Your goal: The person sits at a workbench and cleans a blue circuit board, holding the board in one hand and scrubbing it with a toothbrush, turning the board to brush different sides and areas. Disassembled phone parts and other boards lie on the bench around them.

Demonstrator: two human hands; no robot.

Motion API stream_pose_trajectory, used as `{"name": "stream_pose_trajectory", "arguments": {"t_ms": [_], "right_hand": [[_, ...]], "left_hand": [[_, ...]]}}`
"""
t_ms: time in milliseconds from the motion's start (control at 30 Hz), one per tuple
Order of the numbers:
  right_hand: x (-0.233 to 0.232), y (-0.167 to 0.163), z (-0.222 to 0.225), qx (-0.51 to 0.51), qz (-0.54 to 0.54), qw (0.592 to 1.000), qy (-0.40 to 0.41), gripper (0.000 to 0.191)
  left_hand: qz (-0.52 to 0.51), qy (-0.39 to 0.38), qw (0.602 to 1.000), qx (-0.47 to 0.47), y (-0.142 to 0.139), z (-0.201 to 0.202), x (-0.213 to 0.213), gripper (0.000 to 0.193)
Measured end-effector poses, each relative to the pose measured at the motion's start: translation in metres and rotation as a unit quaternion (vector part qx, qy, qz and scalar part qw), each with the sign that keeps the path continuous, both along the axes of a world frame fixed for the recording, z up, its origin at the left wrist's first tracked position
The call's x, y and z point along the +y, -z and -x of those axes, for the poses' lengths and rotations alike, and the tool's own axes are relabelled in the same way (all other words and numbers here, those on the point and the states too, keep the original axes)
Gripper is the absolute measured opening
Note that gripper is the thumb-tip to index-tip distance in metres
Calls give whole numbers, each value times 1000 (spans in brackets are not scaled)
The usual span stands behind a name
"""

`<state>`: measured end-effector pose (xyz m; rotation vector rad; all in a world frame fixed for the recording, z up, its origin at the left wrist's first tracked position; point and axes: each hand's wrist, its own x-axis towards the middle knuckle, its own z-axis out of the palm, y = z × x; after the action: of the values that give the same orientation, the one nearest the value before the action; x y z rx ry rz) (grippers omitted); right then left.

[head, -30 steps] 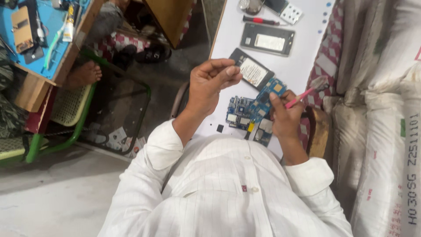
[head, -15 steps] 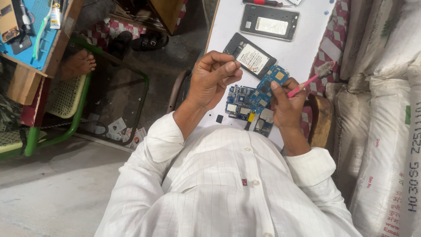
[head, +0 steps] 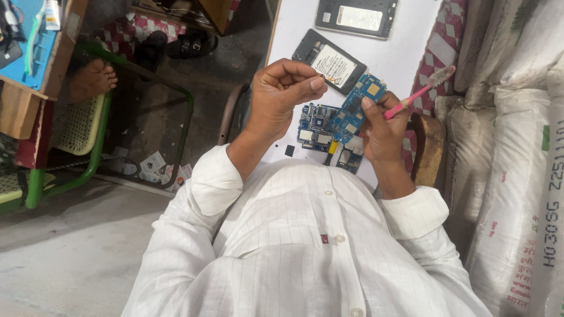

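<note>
Head view: the left hand (head: 282, 94) is seen curled into a loose fist, thumb pressed against the forefinger; whether something small is pinched there cannot be told. It is raised above the white table (head: 399, 53), just beside an opened phone body (head: 330, 61) that lies face down with its inside label showing.

A blue circuit board (head: 358, 103) is pinched by the right hand (head: 382, 132), thumb on its lower edge. A pink toothbrush (head: 420, 91) is gripped in the same hand, bristles pointing up and to the right. Further blue boards (head: 317, 126) lie on the table directly beneath. A second phone shell (head: 356, 17) is noted at the table's far end. White sacks (head: 517, 147) are stacked at the right.
</note>
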<state>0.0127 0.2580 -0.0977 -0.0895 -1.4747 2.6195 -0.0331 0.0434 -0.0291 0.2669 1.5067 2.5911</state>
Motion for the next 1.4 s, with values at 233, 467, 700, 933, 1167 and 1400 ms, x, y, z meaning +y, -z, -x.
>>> {"name": "stream_pose_trajectory", "arguments": {"t_ms": [233,467,700,933,1167,1400], "right_hand": [[0,-3,-5,22,25,999,-13,15],[3,2,-5,32,16,999,-10,17],[4,5,-3,44,12,999,-15,16],[3,4,-1,45,7,999,-12,15],[4,8,-6,42,-13,999,-9,14],[4,7,-13,50,-133,990,-8,16]], "left_hand": [[23,13,1000,12,9,-3,6,16],[-13,49,997,-52,21,-5,10,19],[-88,73,988,-105,37,-4,7,20],[-129,82,980,-124,41,-2,6,22],[-45,70,993,-80,42,-9,10,17],[269,36,945,182,19,-14,10,25]]}}
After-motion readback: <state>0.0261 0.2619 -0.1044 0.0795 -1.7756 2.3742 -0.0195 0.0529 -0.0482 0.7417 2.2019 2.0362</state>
